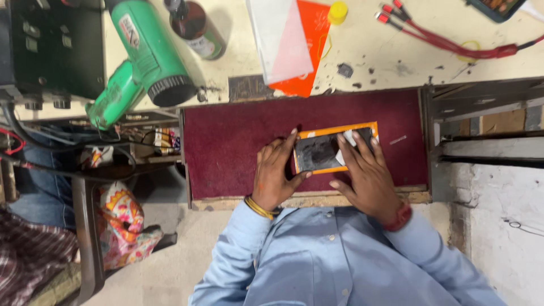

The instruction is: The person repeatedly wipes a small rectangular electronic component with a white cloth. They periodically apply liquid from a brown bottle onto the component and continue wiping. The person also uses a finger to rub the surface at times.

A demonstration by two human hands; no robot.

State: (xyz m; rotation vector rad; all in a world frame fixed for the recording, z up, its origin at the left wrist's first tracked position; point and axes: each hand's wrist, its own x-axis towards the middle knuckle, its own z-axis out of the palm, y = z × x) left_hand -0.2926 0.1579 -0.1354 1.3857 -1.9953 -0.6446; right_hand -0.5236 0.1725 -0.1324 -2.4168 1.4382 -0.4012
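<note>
A dark-screened phone (326, 151) is seen lying flat on an orange backing sheet (368, 127), which rests on the maroon mat (238, 141) set into the table (385, 56), presumably so that the glass is cushioned and kept from sliding. The left end of the phone is gripped by the left hand (275, 175), its fingers closed around the edge with the thumb below and the forefinger above, so the device appears to be steadied. The right hand (365, 173) is laid over the right end, fingers extended and pressed down on a small white cloth or wipe (347, 141) held against the screen. A green heat gun (144, 56) is left lying on its side at the upper left, near a dark bottle (195, 25), well apart from the hands. An orange-and-white packet (292, 39), a yellow cap (338, 11) and red cables (442, 37) are placed beyond the mat
</note>
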